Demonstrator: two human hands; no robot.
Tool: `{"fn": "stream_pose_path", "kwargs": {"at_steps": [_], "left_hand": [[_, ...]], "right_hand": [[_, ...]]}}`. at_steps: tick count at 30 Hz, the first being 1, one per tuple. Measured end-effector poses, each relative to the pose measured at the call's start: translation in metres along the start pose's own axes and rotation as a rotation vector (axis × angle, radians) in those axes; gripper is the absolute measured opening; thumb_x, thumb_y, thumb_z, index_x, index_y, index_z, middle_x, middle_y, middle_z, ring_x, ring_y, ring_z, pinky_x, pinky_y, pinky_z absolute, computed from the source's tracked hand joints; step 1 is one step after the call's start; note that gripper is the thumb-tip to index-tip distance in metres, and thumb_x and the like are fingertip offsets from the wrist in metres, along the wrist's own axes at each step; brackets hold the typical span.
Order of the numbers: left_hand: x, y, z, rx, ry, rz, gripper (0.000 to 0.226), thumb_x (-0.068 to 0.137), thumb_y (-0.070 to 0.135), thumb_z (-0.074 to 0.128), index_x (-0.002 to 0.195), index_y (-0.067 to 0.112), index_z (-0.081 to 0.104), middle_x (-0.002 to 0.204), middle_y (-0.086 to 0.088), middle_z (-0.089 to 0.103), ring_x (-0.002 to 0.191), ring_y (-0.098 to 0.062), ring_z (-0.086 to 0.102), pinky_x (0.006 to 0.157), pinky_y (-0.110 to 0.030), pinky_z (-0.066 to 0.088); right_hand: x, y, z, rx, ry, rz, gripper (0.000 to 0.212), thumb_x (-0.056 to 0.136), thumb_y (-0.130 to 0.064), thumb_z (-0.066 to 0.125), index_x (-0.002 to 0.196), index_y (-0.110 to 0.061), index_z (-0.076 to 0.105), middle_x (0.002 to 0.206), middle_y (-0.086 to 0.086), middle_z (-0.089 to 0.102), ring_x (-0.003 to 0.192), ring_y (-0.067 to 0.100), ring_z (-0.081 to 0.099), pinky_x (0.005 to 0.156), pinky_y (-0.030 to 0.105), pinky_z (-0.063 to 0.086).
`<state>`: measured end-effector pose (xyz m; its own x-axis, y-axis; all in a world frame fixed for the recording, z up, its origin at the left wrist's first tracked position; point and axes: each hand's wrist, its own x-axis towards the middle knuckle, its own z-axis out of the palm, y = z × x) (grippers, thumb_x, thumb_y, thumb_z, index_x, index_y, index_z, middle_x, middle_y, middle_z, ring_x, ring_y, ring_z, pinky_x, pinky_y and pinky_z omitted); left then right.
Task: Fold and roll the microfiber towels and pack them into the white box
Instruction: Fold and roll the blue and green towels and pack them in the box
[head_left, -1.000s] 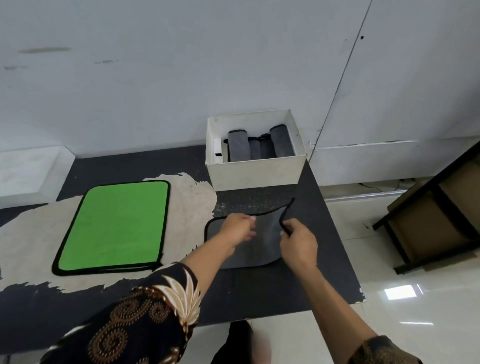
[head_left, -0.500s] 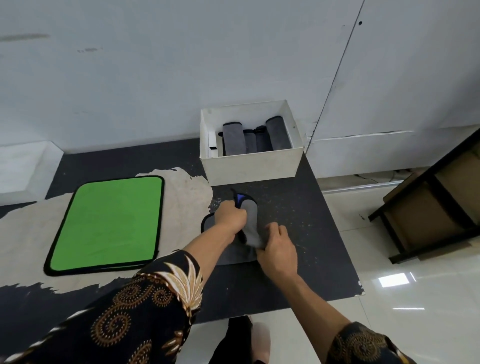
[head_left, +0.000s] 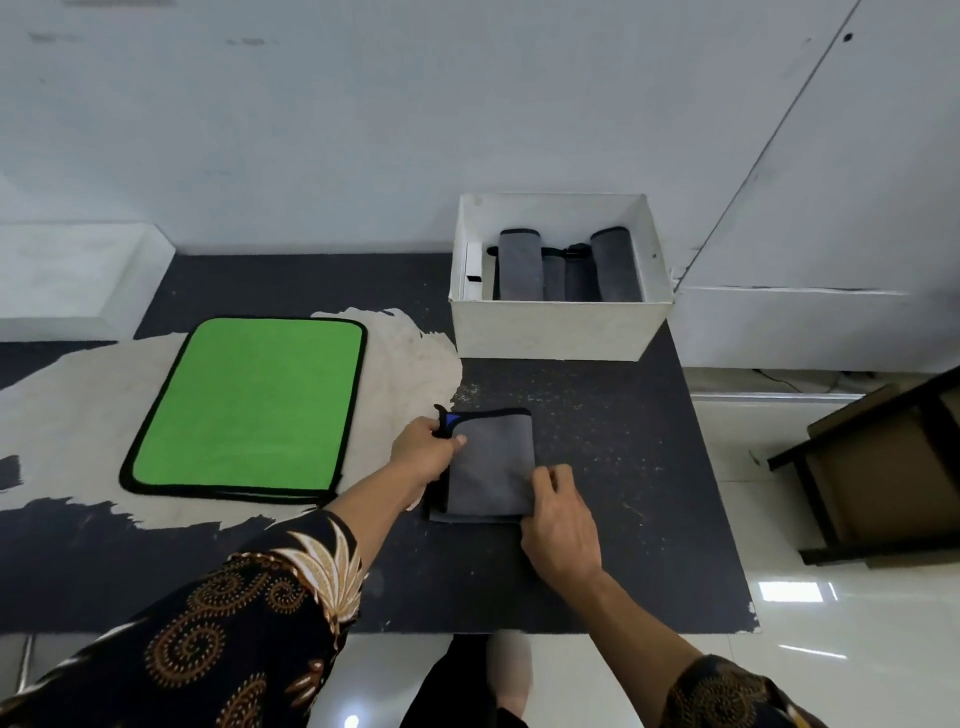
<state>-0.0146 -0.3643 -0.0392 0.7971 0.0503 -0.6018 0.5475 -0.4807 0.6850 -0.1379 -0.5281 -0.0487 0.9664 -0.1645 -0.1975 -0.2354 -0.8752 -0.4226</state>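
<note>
A grey microfiber towel (head_left: 491, 470) with black trim lies folded in half on the dark table. My left hand (head_left: 427, 454) pinches its upper left corner, where a blue tag shows. My right hand (head_left: 561, 514) rests on its lower right edge, fingers pressing the fold. The white box (head_left: 550, 330) stands behind the towel and holds several rolled grey towels (head_left: 566, 265). A green towel (head_left: 249, 408) with black trim lies flat to the left.
The dark table (head_left: 623, 467) has a worn beige patch under the green towel. Its right edge drops to a glossy tiled floor. A brown and black shelf unit (head_left: 883, 467) stands at the right. A white wall is close behind the box.
The grey towel was spread open with its right edge lifted; its right half has been folded over to the left, and it now lies flat in half. My head moved closer.
</note>
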Motion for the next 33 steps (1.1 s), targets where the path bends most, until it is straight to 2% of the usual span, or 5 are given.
{"fn": "stream_pose_path", "kwargs": {"at_steps": [4, 9, 21, 29, 33], "left_hand": [[-0.005, -0.012, -0.002, 0.082, -0.098, 0.008, 0.071, 0.078, 0.007, 0.077, 0.139, 0.012, 0.039, 0.112, -0.011, 0.061, 0.103, -0.026, 0.061, 0.079, -0.035, 0.054], [-0.011, -0.012, -0.011, 0.086, 0.023, 0.143, 0.059, 0.082, -0.003, 0.063, 0.135, 0.017, 0.048, 0.087, 0.002, 0.062, 0.079, -0.009, 0.059, 0.06, -0.02, 0.043], [-0.017, -0.021, -0.014, 0.19, 0.034, 0.188, 0.056, 0.081, -0.004, 0.06, 0.133, 0.015, 0.051, 0.083, 0.005, 0.061, 0.083, -0.015, 0.06, 0.07, -0.025, 0.046], [-0.017, -0.03, -0.013, 0.274, 0.134, 0.241, 0.059, 0.084, 0.005, 0.065, 0.14, 0.012, 0.047, 0.111, -0.006, 0.061, 0.095, -0.021, 0.062, 0.086, -0.029, 0.049], [-0.03, -0.025, -0.005, 0.526, 0.313, 0.508, 0.064, 0.088, 0.021, 0.065, 0.146, 0.015, 0.039, 0.137, -0.008, 0.045, 0.121, -0.025, 0.049, 0.099, -0.038, 0.045]], "right_hand": [[0.002, 0.001, 0.0, 0.008, -0.028, -0.024, 0.031, 0.09, -0.012, 0.057, 0.118, -0.017, 0.044, 0.122, 0.005, 0.038, 0.096, 0.022, 0.056, 0.08, 0.03, 0.052], [0.001, 0.003, 0.0, -0.044, -0.034, -0.124, 0.035, 0.089, -0.01, 0.057, 0.122, -0.016, 0.048, 0.127, 0.006, 0.037, 0.102, 0.021, 0.054, 0.083, 0.028, 0.051], [0.002, 0.009, 0.002, -0.074, -0.08, -0.212, 0.032, 0.093, -0.015, 0.054, 0.123, -0.02, 0.048, 0.134, 0.004, 0.032, 0.109, 0.018, 0.05, 0.087, 0.027, 0.052], [0.001, 0.022, -0.005, -0.057, -0.088, -0.319, 0.038, 0.09, -0.049, 0.056, 0.119, -0.027, 0.048, 0.131, -0.003, 0.031, 0.111, 0.012, 0.047, 0.087, 0.026, 0.051], [0.003, 0.014, -0.013, 0.002, 0.089, -0.353, 0.047, 0.093, -0.06, 0.041, 0.119, -0.023, 0.057, 0.13, 0.0, 0.04, 0.113, 0.015, 0.046, 0.089, 0.032, 0.049]]}}
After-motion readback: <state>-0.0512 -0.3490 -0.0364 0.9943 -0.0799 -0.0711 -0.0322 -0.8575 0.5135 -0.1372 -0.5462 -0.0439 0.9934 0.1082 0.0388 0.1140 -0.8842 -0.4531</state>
